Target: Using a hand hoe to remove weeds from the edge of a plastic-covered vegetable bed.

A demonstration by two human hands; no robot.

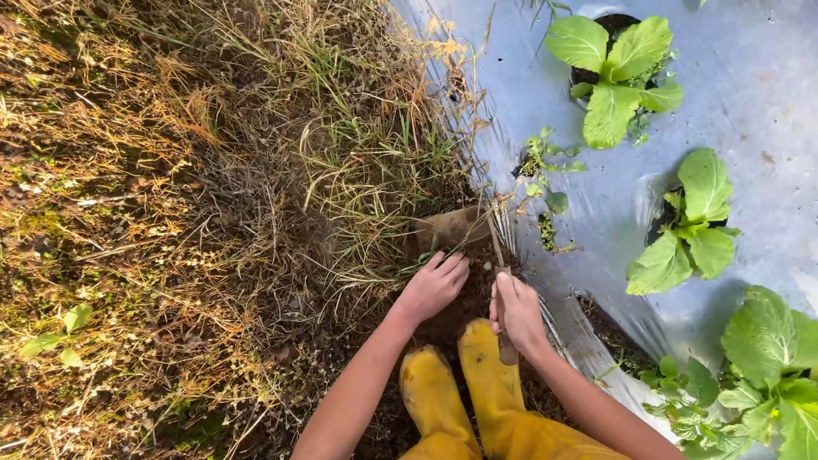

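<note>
My left hand (433,286) is closed around a tuft of grass stems (407,262) at the edge of the dry, matted grass. My right hand (516,313) grips the wooden handle of a small hand hoe (504,336). Its flat rusty blade (452,230) lies against the soil just above the left hand. Both hands work over dark bare soil (464,298) in front of my yellow rubber boots (460,388).
Silver plastic mulch sheet (613,213) covers the bed at right, with leafy green seedlings (615,72) (688,226) (767,366) growing through holes. Small weeds (545,162) sprout at the sheet's edge. Dry tangled grass (213,170) fills the left side.
</note>
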